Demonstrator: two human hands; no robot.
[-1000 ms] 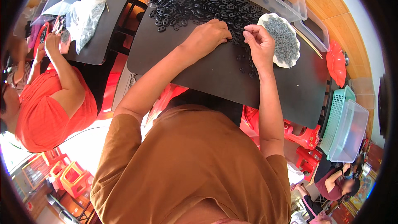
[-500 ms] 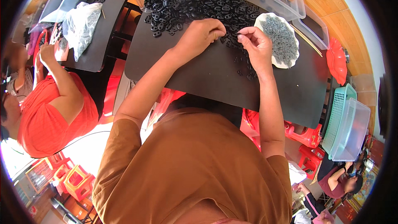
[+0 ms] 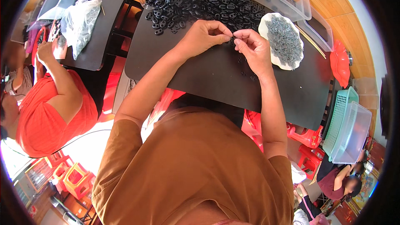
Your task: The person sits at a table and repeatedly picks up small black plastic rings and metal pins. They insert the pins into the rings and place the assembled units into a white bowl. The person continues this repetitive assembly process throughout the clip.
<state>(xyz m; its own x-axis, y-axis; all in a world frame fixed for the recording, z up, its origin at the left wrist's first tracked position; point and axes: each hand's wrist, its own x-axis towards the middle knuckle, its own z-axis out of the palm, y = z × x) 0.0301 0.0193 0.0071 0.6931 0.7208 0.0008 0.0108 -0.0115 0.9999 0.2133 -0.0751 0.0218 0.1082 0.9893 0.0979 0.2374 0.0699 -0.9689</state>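
Note:
Over the dark table (image 3: 200, 75), my left hand (image 3: 205, 37) and my right hand (image 3: 255, 50) meet with their fingertips almost touching. Both hands pinch at a small dark piece, mostly covered by the fingers, so its kind cannot be told. Just beyond them spreads a heap of small black oval pieces with holes (image 3: 196, 0). To the right of my right hand sits a white scalloped plate (image 3: 265, 28) filled with tiny grey pieces (image 3: 285, 41). A few small black bits lie on the table below my fingers.
Clear plastic bins (image 3: 279, 6) flank the heap. Thin sticks (image 3: 310, 39) lie beside the plate, near a red scalloped dish (image 3: 339, 64). A green basket (image 3: 339, 118) stands at the right. On the left, a person in red (image 3: 58, 116) works at another table holding a plastic bag (image 3: 81, 27).
My hands have come together: the right moved left toward the left hand, whose fingertips shifted slightly right. The gap between them has closed.

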